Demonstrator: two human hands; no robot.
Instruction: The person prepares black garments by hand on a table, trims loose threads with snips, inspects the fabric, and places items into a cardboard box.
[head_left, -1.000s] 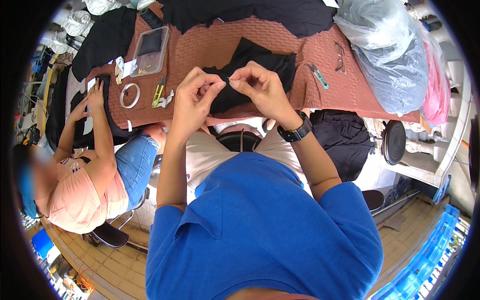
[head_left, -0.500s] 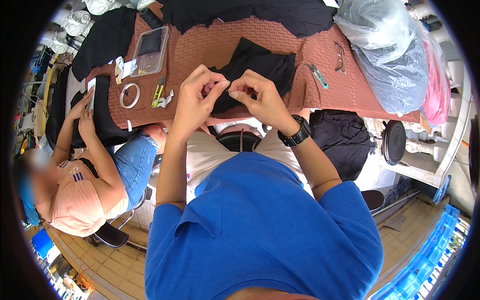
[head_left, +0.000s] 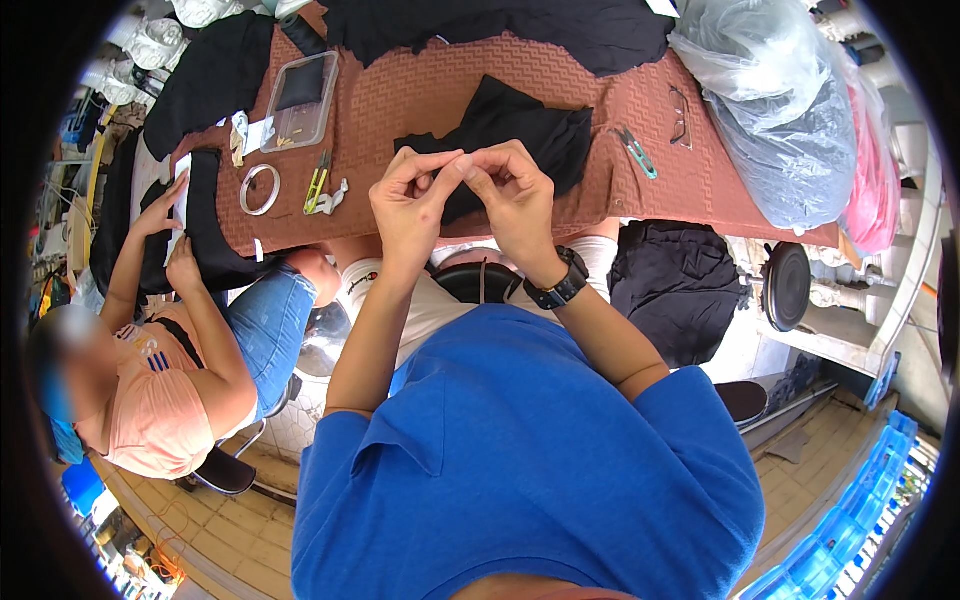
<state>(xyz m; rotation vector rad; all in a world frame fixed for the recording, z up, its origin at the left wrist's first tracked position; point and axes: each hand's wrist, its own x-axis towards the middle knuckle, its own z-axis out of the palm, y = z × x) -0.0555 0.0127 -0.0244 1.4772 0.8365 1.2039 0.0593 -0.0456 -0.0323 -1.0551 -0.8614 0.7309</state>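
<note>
My left hand (head_left: 412, 203) and my right hand (head_left: 516, 193) meet fingertip to fingertip above the near edge of the table. Both are pinched closed, thumb against forefinger. Whatever sits between the tips is too small to make out. Just beyond and partly behind them lies a folded piece of black cloth (head_left: 530, 125) on the brown textured table cover (head_left: 430, 85). Left of my hands rest yellow-handled thread snips (head_left: 317, 185) and a white ring-shaped roll (head_left: 260, 191). Green-handled thread snips (head_left: 636, 155) lie to the right, near a pair of glasses (head_left: 681, 118).
A clear plastic box (head_left: 300, 105) with a black pad stands at the far left. Large plastic bags (head_left: 770, 110) fill the table's right end. Black fabric (head_left: 675, 290) hangs below the edge beside my right knee. A seated co-worker (head_left: 160, 400) handles a white strip on black cloth.
My hands have come together until their fingertips touch, the left shifting right. My forearms have drawn closer. The co-worker's nearer hand has slid slightly along the white strip.
</note>
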